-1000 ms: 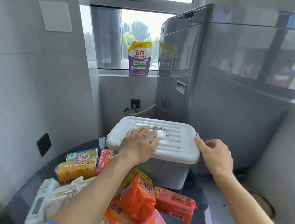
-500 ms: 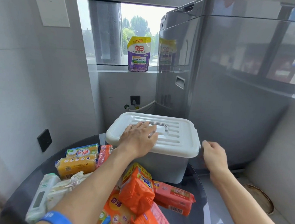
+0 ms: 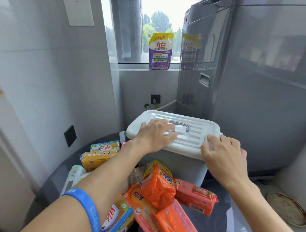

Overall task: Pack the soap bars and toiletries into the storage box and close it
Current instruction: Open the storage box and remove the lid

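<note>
Two hands rest on the lid [image 3: 197, 133] of the storage box [image 3: 178, 166], which stands at the far side of the round dark table [image 3: 45, 190]. The left hand [image 3: 156, 135] lies flat on the lid beside the handle [image 3: 180, 125], fingers spread and holding nothing. The right hand [image 3: 224, 154] sits on the near right corner of the lid, fingers curled over the edge; whether it grips the rim or a side latch cannot be told.

Task progress, as a judgement: packing has not started. The lid is on the box, and no item is seen inside. All goods lie on the table in front of the box: orange soap packs [image 3: 158, 186] and pink soap packs [image 3: 196, 198] directly before it, yellow soap bars [image 3: 97, 157] to its left, and a white wipes pack [image 3: 74, 177] further to the near left. Remaining steps: remove the lid, load every item, refit the lid.

Behind the box, a grey wall carries a socket [image 3: 155, 99]. Above it, a detergent pouch [image 3: 160, 51] stands on the window sill. A large grey appliance [image 3: 255, 85] stands just beside the box on its right.
</note>
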The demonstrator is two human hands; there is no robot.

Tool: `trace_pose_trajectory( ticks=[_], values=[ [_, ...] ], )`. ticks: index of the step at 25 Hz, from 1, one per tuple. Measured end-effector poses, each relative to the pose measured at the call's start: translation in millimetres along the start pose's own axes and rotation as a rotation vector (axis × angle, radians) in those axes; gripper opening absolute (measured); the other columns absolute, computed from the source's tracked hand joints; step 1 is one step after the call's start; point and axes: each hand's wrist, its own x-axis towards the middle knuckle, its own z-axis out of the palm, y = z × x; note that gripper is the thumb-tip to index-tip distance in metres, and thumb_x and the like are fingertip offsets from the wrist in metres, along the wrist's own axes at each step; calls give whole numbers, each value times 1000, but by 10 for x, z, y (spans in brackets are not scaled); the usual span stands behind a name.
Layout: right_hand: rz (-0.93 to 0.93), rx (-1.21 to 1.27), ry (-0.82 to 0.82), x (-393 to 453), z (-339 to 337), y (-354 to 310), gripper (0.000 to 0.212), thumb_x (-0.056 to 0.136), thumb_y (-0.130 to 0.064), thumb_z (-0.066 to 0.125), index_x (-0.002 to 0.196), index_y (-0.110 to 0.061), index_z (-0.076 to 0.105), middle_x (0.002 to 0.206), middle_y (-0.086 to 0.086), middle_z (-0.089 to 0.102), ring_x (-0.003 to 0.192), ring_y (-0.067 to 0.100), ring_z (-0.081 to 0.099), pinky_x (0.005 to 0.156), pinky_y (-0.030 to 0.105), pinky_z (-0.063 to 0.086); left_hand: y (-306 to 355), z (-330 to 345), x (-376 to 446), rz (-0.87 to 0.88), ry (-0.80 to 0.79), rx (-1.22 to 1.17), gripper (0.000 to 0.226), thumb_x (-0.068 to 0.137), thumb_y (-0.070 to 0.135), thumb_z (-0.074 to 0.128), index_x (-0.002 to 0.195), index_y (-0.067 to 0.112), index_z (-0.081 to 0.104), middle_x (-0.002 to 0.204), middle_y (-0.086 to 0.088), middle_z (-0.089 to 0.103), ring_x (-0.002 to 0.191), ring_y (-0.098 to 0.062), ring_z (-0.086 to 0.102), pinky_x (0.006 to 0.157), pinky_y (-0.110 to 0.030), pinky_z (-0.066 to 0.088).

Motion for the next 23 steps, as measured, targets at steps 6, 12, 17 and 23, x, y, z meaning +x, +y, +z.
trace_pose_trajectory(
  ticks=[6,12,17,23],
  values=[
    [-407,222,-128,41,-73,-20,39,88,-55,55,117,-32,68,134,-8,59,128,19,49,106,48,29,-70,26,-72,253,24,-125,54,68,72,63,102,31,62,101,13,55,100,-10,43,87,-34,43],
    [-382,208,-149,109,-147,-114,38,75,-55,69,103,-29,66,115,-12,65,112,22,55,94,43,39,-47,-44,-33,255,-45,-73,59,64,61,76,110,27,62,99,7,52,97,-11,40,83,-34,40],
    [-287,193,-278,165,-214,-189,38,77,-51,73,104,-28,61,123,-9,56,121,19,43,104,45,30,-69,-124,15,247,-127,-127,57,60,61,79,107,32,62,99,10,52,99,-11,45,85,-31,40],
    [-244,343,-279,211,-333,-206,36,75,-45,78,102,-25,66,119,-7,59,118,21,46,107,48,29,-30,-222,8,255,-93,-204,56,62,55,82,108,25,67,100,6,56,100,-12,49,91,-40,45]
  ],
)
